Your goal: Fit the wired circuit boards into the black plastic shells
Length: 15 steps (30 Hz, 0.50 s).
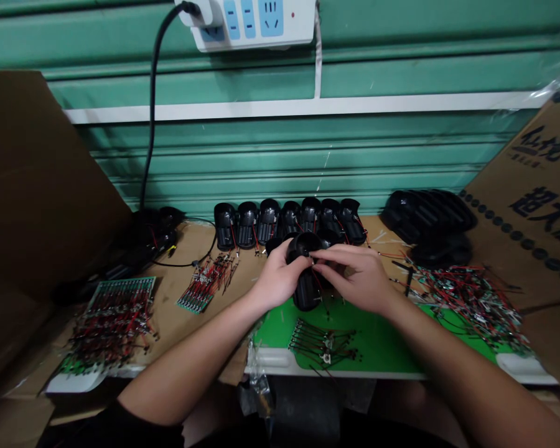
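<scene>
My left hand is wrapped round a black plastic housing with a rounded top, tilted up above the green mat. The fingers of my right hand are pinched together at the upper part of this housing. Whatever small piece sits between those fingertips is too small to make out; thin wires hang close by. Below the hands, a small bunch of wired circuit boards lies on the mat. Behind them, several similar black housings stand in a row, with red wires hanging from them.
On the left lie two wired board panels, one larger and one smaller. A heap of red and black wired parts is at right, before stacked black shells. Cardboard flanks both sides. A power strip hangs above.
</scene>
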### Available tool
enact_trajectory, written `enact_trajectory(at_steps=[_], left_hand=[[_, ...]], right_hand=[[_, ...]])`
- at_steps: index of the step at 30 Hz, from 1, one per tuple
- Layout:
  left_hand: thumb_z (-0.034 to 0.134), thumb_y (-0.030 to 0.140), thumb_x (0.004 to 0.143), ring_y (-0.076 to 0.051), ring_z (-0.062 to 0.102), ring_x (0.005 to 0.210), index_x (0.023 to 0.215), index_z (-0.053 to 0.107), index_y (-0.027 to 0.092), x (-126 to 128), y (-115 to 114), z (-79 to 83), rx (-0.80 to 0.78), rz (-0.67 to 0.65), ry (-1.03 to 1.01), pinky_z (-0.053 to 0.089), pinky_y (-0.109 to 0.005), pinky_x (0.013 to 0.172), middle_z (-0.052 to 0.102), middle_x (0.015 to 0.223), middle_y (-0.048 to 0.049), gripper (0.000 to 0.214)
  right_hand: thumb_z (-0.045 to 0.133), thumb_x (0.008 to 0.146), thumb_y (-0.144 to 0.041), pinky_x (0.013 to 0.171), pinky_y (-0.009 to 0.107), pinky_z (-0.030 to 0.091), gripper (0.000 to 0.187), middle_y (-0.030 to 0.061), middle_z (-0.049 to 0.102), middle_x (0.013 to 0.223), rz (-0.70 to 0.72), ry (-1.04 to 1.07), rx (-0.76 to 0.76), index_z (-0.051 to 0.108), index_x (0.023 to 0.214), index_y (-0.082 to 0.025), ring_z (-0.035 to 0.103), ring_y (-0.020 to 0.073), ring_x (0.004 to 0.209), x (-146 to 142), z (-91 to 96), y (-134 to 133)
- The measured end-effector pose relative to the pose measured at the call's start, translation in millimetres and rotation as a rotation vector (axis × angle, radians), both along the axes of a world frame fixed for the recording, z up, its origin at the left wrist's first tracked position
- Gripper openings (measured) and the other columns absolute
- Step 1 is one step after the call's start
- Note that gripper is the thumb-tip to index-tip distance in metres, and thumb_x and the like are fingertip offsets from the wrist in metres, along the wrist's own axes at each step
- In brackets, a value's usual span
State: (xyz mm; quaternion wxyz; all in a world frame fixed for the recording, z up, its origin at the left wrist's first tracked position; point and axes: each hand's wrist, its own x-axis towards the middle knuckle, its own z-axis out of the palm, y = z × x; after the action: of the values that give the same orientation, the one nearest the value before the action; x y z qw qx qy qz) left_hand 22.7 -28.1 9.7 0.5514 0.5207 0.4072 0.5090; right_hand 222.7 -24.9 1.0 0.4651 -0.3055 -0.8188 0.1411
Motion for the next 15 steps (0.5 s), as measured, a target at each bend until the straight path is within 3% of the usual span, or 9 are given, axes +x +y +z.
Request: enact_trajectory(at_steps=[5,10,15], left_hand=[[0.080,0.034,0.072,-0.011,0.057,0.090,0.098,0.069,0.014,0.4,-0.7,-0.1,0.005,0.007,-0.030,0.047,-0.022,0.090,0.070,0.092,-0.0008,0.035],[0.081,0.035,0.073,-0.011,0.058,0.088,0.103,0.068,0.015,1.9,-2.8,0.2,-0.007,-0.018,-0.068,0.048,-0.022,0.086,0.068,0.092,0.0002,0.038],[0.081,0.036,0.074,-0.010,0.055,0.083,0.100,0.064,0.016,2.0,-4.7,0.6,-0.020,-0.029,-0.060,0.048,-0.022,0.083,0.063,0.086,0.0014,0.037]], right_hand=[[0.078,0.099,-0.041,0.052,0.025,0.051,0.024,0.0051,0.078,0.084,-0.025,0.163,-0.333,0.080,0.107,-0.019,0.065,0.0134,0.060,-4.2,1.2,-2.3],[0.082,0.093,-0.057,0.043,0.025,0.049,0.042,0.0020,0.071,0.071,0.078,0.242,-0.678,0.076,0.105,-0.017,0.061,0.0140,0.050,-8.6,0.9,-0.8],[0.086,0.089,-0.058,0.041,0.025,0.047,0.041,-0.0012,0.065,0.055,0.100,0.241,-0.771,0.079,0.097,-0.018,0.057,0.0141,0.043,-9.7,1.1,-2.1]])
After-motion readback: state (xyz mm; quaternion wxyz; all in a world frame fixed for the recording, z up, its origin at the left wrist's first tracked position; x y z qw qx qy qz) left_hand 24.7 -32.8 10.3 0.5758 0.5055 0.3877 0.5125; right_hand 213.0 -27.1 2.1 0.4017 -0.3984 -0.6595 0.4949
